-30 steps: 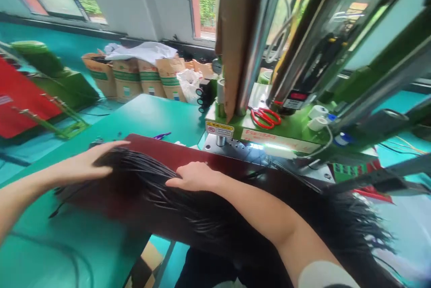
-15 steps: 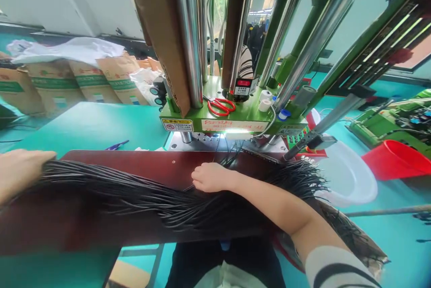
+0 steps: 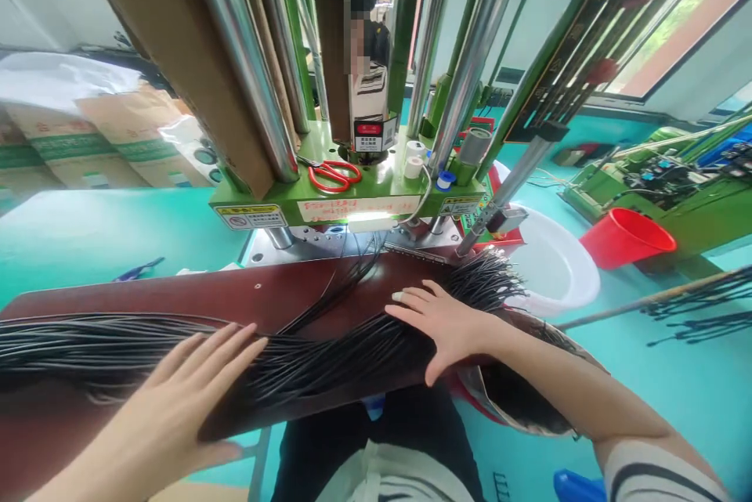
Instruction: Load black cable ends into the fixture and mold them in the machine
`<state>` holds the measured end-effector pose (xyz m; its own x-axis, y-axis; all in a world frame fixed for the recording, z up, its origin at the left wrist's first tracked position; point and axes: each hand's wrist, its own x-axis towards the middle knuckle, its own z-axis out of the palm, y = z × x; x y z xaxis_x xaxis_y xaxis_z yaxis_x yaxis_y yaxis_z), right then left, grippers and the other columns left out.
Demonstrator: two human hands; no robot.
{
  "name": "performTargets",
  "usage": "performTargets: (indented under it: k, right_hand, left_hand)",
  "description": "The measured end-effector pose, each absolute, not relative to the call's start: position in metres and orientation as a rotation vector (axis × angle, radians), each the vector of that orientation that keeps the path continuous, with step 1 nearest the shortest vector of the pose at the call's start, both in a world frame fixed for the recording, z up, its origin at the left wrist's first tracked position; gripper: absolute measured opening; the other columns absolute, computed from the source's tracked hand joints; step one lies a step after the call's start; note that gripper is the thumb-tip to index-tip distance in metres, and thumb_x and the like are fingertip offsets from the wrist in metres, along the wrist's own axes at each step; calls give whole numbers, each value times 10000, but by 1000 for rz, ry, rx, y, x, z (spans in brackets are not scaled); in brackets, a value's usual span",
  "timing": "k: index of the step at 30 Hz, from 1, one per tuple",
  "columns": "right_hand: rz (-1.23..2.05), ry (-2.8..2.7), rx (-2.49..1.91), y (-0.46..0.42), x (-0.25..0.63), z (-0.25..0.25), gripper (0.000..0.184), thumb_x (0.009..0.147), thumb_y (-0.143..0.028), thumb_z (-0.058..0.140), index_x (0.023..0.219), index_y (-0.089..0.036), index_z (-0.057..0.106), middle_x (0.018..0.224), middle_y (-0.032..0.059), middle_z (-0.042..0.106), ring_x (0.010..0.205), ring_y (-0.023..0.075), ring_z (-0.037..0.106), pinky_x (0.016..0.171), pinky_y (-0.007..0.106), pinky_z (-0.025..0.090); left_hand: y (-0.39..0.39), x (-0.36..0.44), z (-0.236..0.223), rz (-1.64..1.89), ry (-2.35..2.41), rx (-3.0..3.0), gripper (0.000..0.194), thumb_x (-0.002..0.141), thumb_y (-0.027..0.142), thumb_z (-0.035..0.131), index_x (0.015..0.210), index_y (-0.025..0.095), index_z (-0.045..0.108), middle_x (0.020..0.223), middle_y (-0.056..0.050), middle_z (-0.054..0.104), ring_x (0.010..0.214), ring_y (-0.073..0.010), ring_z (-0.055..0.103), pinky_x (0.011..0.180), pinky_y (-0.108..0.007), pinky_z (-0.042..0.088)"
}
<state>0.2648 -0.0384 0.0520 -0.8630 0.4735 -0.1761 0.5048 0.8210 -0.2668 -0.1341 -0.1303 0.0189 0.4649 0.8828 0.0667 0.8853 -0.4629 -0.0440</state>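
Note:
A long bundle of thin black cables (image 3: 329,361) stretches across the dark red board (image 3: 223,294) in front of me. My left hand (image 3: 182,384) lies over the middle-left part of the bundle, fingers stretched out. Spread wide, my right hand (image 3: 446,322) rests over the bundle's right part, close to the light-tipped cable ends (image 3: 493,271). A few separate cables (image 3: 346,275) run from the bundle up to the metal bed of the green machine (image 3: 264,204). Whether either palm presses on the cables cannot be made out.
Red-handled scissors (image 3: 334,175) lie on the machine's green plate beside white spools (image 3: 414,161). A white tub (image 3: 558,259) and a red bucket (image 3: 628,240) stand at right. An open sack (image 3: 522,400) sits below the board's right end. Paper sacks (image 3: 129,134) stand at left.
My left hand has moved right, from the bundle's far-left end to its middle-left, and opened. My right hand has opened from a closed shape and shifted right along the bundle. The view has turned right.

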Motion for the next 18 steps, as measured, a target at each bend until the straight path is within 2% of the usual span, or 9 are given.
performTargets:
  k: [2,4,5,8,13,15,18]
  right_hand:
    - [-334,2872,858,-38,276,50,1021,574,-678,602,1394,-209,217,1362,169,343,1251,336,262,1000,533,112]
    - [-221,2863,928,-34,280,47,910,642,-624,590,1373,-182,275,1278,166,431,1167,312,366,967,478,217]
    - [-166,2862,956,-31,280,45,836,689,-583,574,1357,-158,305,1212,162,481,1103,291,421,933,441,272]
    - [14,2857,1026,-23,273,39,682,763,-483,553,1302,-105,374,1036,147,559,929,254,509,819,374,357]
    - [206,2852,1195,-13,255,34,644,739,-411,627,1259,-109,397,937,111,573,869,244,546,776,341,367]
    - [212,2848,1228,-13,252,34,635,735,-399,637,1255,-127,395,932,102,569,861,236,551,771,336,363]
    - [169,2846,1158,-18,252,35,647,715,-407,657,1254,-170,389,936,82,563,813,211,550,737,317,361]
  left_hand:
    - [-119,-117,8,-82,-1528,-2648,790,623,532,590,1344,358,318,1319,-20,480,1200,-286,434,1051,-439,232]
    - [-102,-115,6,-37,-1500,-2645,550,690,528,545,1183,284,544,1157,-58,609,1046,-277,553,971,-413,337]
    - [-93,-118,7,-1,-1495,-2629,477,716,538,516,1082,246,609,1072,-71,648,967,-266,589,917,-394,381]
    - [-65,-128,17,67,-1511,-2496,492,779,570,412,950,166,636,947,-96,682,867,-254,615,828,-365,418]
    - [-30,-133,31,145,-1464,-2379,507,865,483,291,1103,126,562,900,-98,684,801,-238,619,809,-350,398]
    - [-27,-137,28,115,-1471,-2393,496,862,469,293,1130,139,548,896,-91,685,783,-238,617,816,-352,397]
    - [-37,-148,16,6,-1482,-2486,444,800,477,374,1041,177,595,968,-93,678,895,-258,606,861,-364,384]
